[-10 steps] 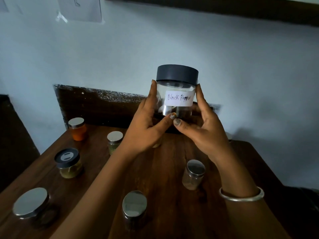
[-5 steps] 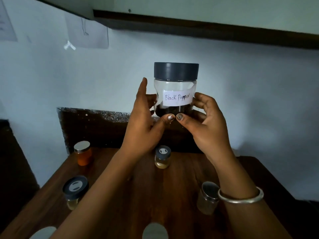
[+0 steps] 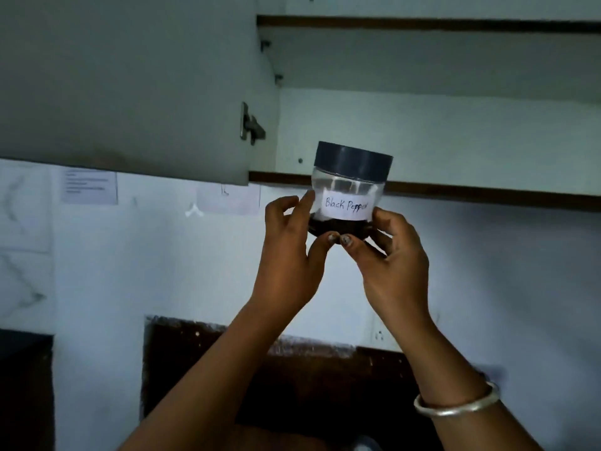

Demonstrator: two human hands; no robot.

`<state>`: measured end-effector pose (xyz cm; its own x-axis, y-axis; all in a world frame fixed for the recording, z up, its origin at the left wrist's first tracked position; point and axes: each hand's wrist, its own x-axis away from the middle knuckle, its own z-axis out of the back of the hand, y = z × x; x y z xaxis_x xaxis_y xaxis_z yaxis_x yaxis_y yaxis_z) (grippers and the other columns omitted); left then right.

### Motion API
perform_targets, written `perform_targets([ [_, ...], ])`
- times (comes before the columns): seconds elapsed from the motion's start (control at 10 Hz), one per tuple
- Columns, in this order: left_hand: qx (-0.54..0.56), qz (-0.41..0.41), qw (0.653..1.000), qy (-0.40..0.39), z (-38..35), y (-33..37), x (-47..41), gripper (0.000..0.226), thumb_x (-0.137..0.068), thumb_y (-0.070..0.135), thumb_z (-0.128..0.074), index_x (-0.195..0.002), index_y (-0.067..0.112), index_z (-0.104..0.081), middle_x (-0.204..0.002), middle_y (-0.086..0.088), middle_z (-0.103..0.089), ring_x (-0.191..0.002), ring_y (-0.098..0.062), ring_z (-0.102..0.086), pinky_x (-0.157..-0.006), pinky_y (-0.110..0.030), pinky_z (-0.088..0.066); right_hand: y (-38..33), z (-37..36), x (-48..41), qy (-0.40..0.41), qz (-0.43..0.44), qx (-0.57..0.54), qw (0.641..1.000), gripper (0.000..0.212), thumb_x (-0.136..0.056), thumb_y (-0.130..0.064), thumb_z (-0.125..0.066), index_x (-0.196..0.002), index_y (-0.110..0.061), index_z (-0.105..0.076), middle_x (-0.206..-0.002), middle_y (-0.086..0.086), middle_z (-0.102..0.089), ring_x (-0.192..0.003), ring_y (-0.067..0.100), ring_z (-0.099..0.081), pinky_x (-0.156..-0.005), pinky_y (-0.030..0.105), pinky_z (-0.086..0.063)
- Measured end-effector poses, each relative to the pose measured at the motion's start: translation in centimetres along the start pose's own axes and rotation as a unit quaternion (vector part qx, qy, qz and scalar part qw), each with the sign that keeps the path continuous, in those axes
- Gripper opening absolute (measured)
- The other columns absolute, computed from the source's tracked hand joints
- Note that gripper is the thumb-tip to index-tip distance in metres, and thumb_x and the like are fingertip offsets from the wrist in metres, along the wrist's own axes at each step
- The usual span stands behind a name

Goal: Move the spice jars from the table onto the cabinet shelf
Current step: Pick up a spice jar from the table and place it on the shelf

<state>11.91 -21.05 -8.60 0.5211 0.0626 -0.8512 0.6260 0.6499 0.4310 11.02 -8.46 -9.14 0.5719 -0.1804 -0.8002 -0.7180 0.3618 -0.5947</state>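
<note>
Pale wall [image 3: 130,271], dark-edged cabinet shelf [image 3: 471,190]

1. Black Pepper jar [image 3: 349,190] is pretty much dead centre, dark lid [image 3: 353,159] up.
2. Hands grip its base: left hand [image 3: 289,255] at its 9 o'clock, right hand [image 3: 393,258] at 3.
3. Cabinet shelf [image 3: 487,190] edge runs behind the jar, open door [image 3: 130,86] at 10 o'clock.

- You see the lower cabinet shelf [image 3: 487,194] from below. Only its dark wooden front edge shows, and its top face is hidden from you.
- Above it, a second shelf [image 3: 422,24] shows the same dark edge.
- The surface [image 3: 292,439] is a brown sliver at the bottom of your view, and you cannot tell what lies on it.
</note>
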Motion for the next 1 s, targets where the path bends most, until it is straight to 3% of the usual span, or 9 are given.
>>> perform_targets([
  [0.1, -0.027, -0.031, 0.999, 0.035, -0.6, -1.9, -4.4, 0.059, -0.09, 0.023, -0.059, -0.143, 0.019, -0.033, -0.138, -0.006, -0.041, -0.107, -0.006, -0.044, -0.086, -0.004, -0.031, 0.5, -2.6, -3.7, 0.008, 0.046, 0.007, 0.999, 0.052, -0.08, -0.025, -0.07, -0.128, -0.018, -0.054, -0.127, 0.001, -0.057, -0.114, 0.012, -0.053, -0.085, 0.008, -0.041],
  [0.2, -0.018, -0.012, 0.998, 0.067, -0.8, -3.4, -7.1, 0.07, -0.088, 0.024, -0.06, -0.147, 0.02, -0.023, -0.138, -0.005, -0.045, -0.116, -0.009, -0.047, -0.096, -0.019, -0.037, 1.1, -5.2, -6.8, 0.037, 0.099, 0.016, 0.994, 0.052, -0.08, -0.027, -0.069, -0.129, -0.016, -0.055, -0.126, 0.002, -0.059, -0.11, 0.009, -0.052, -0.089, 0.011, -0.039],
  [0.3, 0.015, 0.017, 0.994, 0.105, -0.9, -5.0, -10.1, 0.075, -0.086, 0.021, -0.064, -0.147, 0.02, -0.019, -0.14, -0.002, -0.047, -0.12, -0.016, -0.052, -0.097, -0.026, -0.041, 1.5, -7.4, -9.6, 0.034, 0.126, 0.03, 0.991, 0.051, -0.083, -0.025, -0.068, -0.13, -0.013, -0.054, -0.124, 0.006, -0.059, -0.106, 0.008, -0.049, -0.082, 0.008, -0.035],
  [0.4, 0.028, 0.026, 0.993, 0.114, -1.1, -6.4, -12.0, 0.071, -0.087, 0.018, -0.063, -0.144, 0.021, -0.021, -0.142, -0.001, -0.046, -0.102, -0.006, -0.053, -0.089, -0.021, -0.04, 2.0, -9.3, -12.0, 0.02, 0.14, 0.047, 0.989, 0.048, -0.086, -0.025, -0.065, -0.131, -0.013, -0.054, -0.124, 0.01, -0.059, -0.112, 0.023, -0.054, -0.084, 0.023, -0.045],
  [0.6, 0.039, 0.042, 0.99, 0.126, -2.3, -9.5, -15.0, 0.06, -0.089, 0.015, -0.061, -0.139, 0.017, -0.028, -0.14, -0.002, -0.047, -0.118, -0.021, -0.056, -0.085, -0.018, -0.039, 4.3, -12.1, -15.0, 0.001, 0.157, 0.103, 0.982, 0.045, -0.087, -0.029, -0.063, -0.128, -0.012, -0.056, -0.118, 0.013, -0.062, -0.109, 0.029, -0.056, -0.082, 0.029, -0.047],
  [0.7, 0.039, 0.046, 0.99, 0.124, -2.6, -11.0, -15.8, 0.057, -0.089, 0.015, -0.06, -0.138, 0.015, -0.03, -0.137, -0.003, -0.049, -0.118, -0.018, -0.055, -0.082, -0.016, -0.039, 5.1, -13.0, -15.7, 0.001, 0.148, 0.12, 0.982, 0.051, -0.087, -0.034, -0.061, -0.131, -0.01, -0.053, -0.12, 0.014, -0.062, -0.11, 0.031, -0.057, -0.097, 0.041, -0.046],
  [0.8, 0.051, 0.052, 0.989, 0.127, -2.8, -11.8, -16.2, 0.057, -0.089, 0.017, -0.062, -0.137, 0.016, -0.031, -0.134, -0.003, -0.051, -0.109, -0.013, -0.056, -0.081, -0.017, -0.04, 5.7, -13.6, -16.3, 0.002, 0.142, 0.135, 0.981, 0.05, -0.087, -0.036, -0.059, -0.132, -0.013, -0.053, -0.124, 0.01, -0.062, -0.115, 0.027, -0.057, -0.117, 0.044, -0.018],
  [0.9, 0.022, 0.038, 0.99, 0.13, -3.3, -12.5, -16.6, 0.051, -0.091, 0.021, -0.059, -0.135, 0.014, -0.034, -0.131, -0.004, -0.053, -0.105, -0.013, -0.057, -0.083, -0.021, -0.044, 5.8, -14.1, -16.4, 0.011, 0.133, 0.151, 0.98, 0.048, -0.087, -0.04, -0.059, -0.126, -0.014, -0.053, -0.117, 0.005, -0.065, -0.109, 0.023, -0.061, -0.117, 0.039, -0.008],
  [1.0, -0.041, 0.023, 0.993, 0.112, -3.9, -12.9, -16.9, 0.045, -0.092, 0.024, -0.056, -0.133, 0.014, -0.039, -0.129, -0.006, -0.054, -0.114, -0.022, -0.056, -0.094, -0.036, -0.05, 5.7, -14.6, -16.4, 0.029, 0.142, 0.195, 0.97, 0.046, -0.087, -0.044, -0.059, -0.121, -0.014, -0.051, -0.108, 0.006, -0.068, -0.1, 0.027, -0.064, -0.116, 0.04, -0.013],
])
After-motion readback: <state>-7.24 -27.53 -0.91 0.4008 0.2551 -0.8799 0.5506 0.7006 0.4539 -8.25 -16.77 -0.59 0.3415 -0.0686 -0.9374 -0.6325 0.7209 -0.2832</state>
